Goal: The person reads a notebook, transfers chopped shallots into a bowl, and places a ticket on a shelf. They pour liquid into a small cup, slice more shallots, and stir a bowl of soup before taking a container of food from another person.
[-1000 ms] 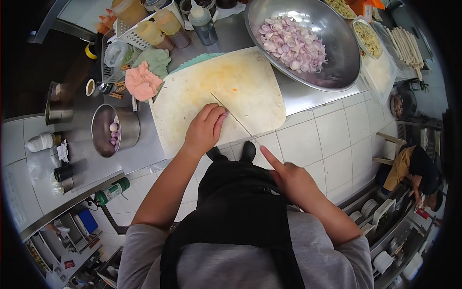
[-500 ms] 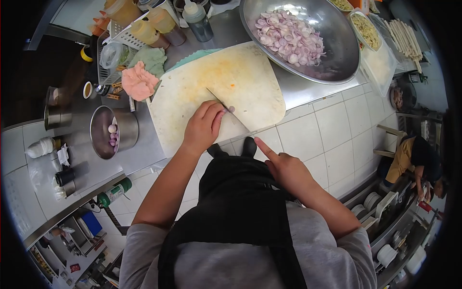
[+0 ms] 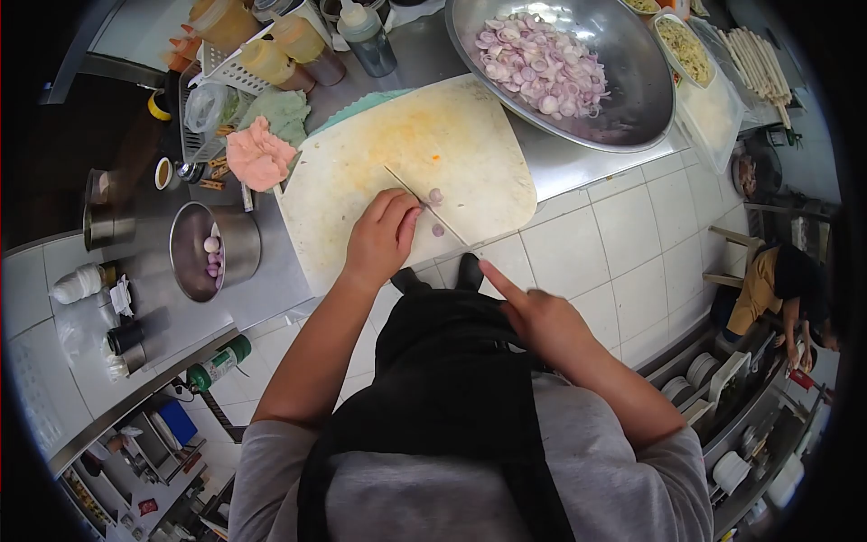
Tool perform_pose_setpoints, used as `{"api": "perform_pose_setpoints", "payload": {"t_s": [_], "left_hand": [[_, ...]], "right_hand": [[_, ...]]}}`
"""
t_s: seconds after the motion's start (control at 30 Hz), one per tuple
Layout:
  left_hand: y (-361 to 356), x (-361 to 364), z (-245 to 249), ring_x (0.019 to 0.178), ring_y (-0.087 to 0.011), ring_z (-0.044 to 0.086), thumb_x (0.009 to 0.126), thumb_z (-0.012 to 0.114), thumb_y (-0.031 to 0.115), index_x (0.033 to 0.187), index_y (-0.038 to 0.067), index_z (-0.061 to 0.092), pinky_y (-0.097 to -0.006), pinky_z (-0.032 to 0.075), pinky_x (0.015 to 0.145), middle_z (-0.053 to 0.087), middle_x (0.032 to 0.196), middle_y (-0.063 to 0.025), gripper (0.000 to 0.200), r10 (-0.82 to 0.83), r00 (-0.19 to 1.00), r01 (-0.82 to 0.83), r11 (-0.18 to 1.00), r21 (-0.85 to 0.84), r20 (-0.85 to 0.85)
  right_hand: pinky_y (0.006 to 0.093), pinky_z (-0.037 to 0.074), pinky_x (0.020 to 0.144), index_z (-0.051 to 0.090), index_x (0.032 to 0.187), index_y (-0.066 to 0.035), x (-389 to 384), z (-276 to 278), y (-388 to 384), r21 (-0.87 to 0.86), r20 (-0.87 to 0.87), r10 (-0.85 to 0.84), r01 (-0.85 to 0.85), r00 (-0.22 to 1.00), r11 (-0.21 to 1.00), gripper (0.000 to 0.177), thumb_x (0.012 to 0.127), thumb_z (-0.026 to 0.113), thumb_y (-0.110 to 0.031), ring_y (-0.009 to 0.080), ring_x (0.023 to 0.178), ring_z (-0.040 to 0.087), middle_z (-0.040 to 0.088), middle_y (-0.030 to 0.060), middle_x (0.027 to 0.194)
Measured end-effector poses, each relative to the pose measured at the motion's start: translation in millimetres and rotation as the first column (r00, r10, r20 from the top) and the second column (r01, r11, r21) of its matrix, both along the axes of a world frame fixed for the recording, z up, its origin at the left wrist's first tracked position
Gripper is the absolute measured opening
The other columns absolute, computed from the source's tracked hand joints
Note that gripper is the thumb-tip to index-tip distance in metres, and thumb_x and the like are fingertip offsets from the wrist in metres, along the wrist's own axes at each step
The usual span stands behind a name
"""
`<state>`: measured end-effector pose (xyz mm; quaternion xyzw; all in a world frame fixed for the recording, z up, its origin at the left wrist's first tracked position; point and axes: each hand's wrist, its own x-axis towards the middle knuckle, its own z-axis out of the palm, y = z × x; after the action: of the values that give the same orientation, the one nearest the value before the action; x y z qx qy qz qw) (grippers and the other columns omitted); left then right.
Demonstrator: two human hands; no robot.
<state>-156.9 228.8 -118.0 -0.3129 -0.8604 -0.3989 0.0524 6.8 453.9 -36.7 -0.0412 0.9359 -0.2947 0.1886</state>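
Note:
A knife [image 3: 449,226] lies across the white cutting board [image 3: 361,154], its blade seen as a thin line. My right hand [image 3: 546,321] is closed round its handle, mostly hidden, with the index finger stretched along the top. Against the blade's left side, my left hand [image 3: 384,235] rests on the board with bent, closed fingers; whatever they pinch is hidden. Two purple-white shallot slices, one upper [image 3: 435,194] and one lower [image 3: 438,230], lie right of the blade. Many sliced shallots [image 3: 546,68] fill part of a large metal bowl [image 3: 632,108] at the board's upper right.
Left of the board stands a metal pot [image 3: 239,244] with whole shallots [image 3: 213,257]. A pink cloth [image 3: 259,154] and squeeze bottles [image 3: 366,38] are at the upper left. Another person [image 3: 768,285] is at the far right, near shelves of dishes.
One slice has come apart to the lower right of the blade, while another sits slightly higher. The knife has shifted a little; both hands stay nearly in place.

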Motion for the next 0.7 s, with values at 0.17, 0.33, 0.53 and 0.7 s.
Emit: {"api": "perform_pose_setpoints", "payload": {"t_s": [0.17, 0.33, 0.53, 0.7], "left_hand": [[0.0, -0.9, 0.9, 0.087, -0.0309, 0.066, 0.089, 0.069, 0.006, 0.100, 0.004, 0.065, -0.0373, 0.055, 0.073, 0.064, 0.101, -0.0105, 0.012, 0.006, 0.999, -0.007, 1.000, -0.015, -0.034], [0.5, -0.3, 0.5, 0.087, -0.0310, 0.066, 0.088, 0.070, 0.006, 0.099, 0.004, 0.065, -0.0376, 0.055, 0.073, 0.064, 0.102, -0.0107, 0.012, -0.006, 1.000, 0.006, 1.000, 0.007, -0.016], [1.5, -7.5, -1.2, 0.083, -0.0276, 0.064, 0.089, 0.070, 0.005, 0.099, 0.004, 0.065, -0.0350, 0.052, 0.068, 0.063, 0.099, -0.0107, 0.011, -0.007, 0.991, 0.009, 1.000, 0.010, -0.132], [-5.2, -5.8, -1.8, 0.077, -0.0222, 0.065, 0.089, 0.072, 0.005, 0.100, 0.004, 0.067, -0.0293, 0.052, 0.064, 0.061, 0.096, -0.0094, 0.013, 0.024, 0.996, -0.030, 0.997, -0.065, -0.090]], "right_hand": [[0.0448, 0.054, 0.054, 0.026, 0.158, -0.030, 1.3, 18.7, 5.9, 0.038, 0.035, 0.023, -0.025, 0.999, 0.999, 0.073, 0.095, 0.062, -0.016, 0.0323, 0.058, 0.065, 0.063, 0.0144, 0.067], [0.0468, 0.054, 0.056, 0.026, 0.158, -0.030, -11.7, -3.5, -1.5, 0.010, 0.018, 0.006, -0.006, 1.000, 1.000, 0.073, 0.096, 0.061, -0.016, 0.0341, 0.059, 0.065, 0.063, 0.0160, 0.068], [0.0491, 0.054, 0.060, 0.023, 0.159, -0.031, -12.6, -10.6, 22.8, 0.039, -0.001, -0.142, 0.142, 0.990, 0.989, 0.076, 0.096, 0.061, -0.015, 0.0377, 0.061, 0.064, 0.063, 0.0174, 0.068], [0.0492, 0.053, 0.062, 0.019, 0.160, -0.031, -12.9, 3.7, 25.0, -0.055, -0.013, -0.142, 0.141, 0.990, 0.988, 0.076, 0.097, 0.060, -0.016, 0.0389, 0.065, 0.065, 0.064, 0.0189, 0.070]]}}
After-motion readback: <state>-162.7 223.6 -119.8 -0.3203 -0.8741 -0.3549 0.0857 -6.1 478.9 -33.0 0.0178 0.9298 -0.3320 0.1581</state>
